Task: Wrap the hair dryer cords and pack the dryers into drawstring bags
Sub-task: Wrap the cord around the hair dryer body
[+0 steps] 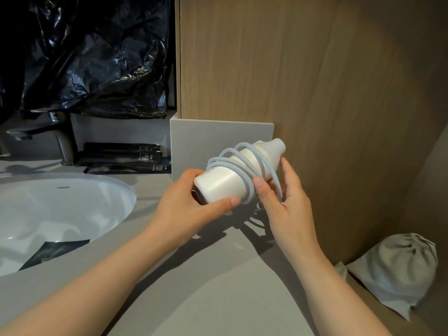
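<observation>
A white hair dryer (225,180) is held above the grey counter, its nozzle pointing up and to the right. Its pale cord (242,163) runs in several loops around the body. My left hand (186,209) grips the dryer's wide rear end, thumb along the underside. My right hand (283,202) holds the cord against the body, thumb pressing a loop and fingers curled behind it. A grey drawstring bag (395,270), full and drawn closed, lies at the lower right on a lower ledge.
A white sink basin (60,209) with a dark packet (53,253) in it lies to the left. A faucet (58,137) and black sachets (121,156) stand behind it. A wooden panel (315,81) rises right behind the dryer. Black plastic (92,57) hangs at the upper left.
</observation>
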`<state>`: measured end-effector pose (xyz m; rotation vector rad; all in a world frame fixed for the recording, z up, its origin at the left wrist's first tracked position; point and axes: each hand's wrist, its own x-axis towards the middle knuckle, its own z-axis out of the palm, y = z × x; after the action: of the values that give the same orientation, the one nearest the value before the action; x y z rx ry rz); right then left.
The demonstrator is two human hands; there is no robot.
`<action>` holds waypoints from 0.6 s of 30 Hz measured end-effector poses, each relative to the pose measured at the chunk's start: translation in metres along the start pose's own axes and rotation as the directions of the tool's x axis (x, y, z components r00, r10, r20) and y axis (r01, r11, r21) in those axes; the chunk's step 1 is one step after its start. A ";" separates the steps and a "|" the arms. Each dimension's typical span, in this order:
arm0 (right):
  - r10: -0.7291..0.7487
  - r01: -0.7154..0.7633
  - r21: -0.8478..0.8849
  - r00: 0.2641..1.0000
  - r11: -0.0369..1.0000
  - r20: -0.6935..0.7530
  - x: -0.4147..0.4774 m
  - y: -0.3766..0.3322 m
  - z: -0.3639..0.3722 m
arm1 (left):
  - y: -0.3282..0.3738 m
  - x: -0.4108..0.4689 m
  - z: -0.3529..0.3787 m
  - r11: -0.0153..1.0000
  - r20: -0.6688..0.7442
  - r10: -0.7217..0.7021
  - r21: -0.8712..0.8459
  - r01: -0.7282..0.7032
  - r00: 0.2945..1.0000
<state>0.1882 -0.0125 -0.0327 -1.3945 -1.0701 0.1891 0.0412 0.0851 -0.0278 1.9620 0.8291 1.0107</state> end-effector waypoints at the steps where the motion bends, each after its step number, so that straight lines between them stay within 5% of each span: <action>1: -0.007 0.007 -0.010 1.000 1.000 -0.009 0.000 0.001 -0.001 | 0.000 0.000 0.000 1.000 -0.010 -0.005 -0.017 0.005 1.000; 5: -0.068 0.065 -0.076 0.996 0.995 -0.049 0.000 0.005 -0.002 | 0.000 0.005 -0.002 0.920 0.068 -0.122 -0.367 0.139 0.990; 18: -0.071 0.059 -0.174 0.996 0.983 -0.062 0.003 0.008 0.000 | 0.005 0.003 -0.003 0.688 0.229 -0.203 -0.658 0.305 0.952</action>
<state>0.1936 -0.0087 -0.0382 -1.5068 -1.0937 0.0016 0.0408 0.0857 -0.0211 1.2103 0.5136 0.8361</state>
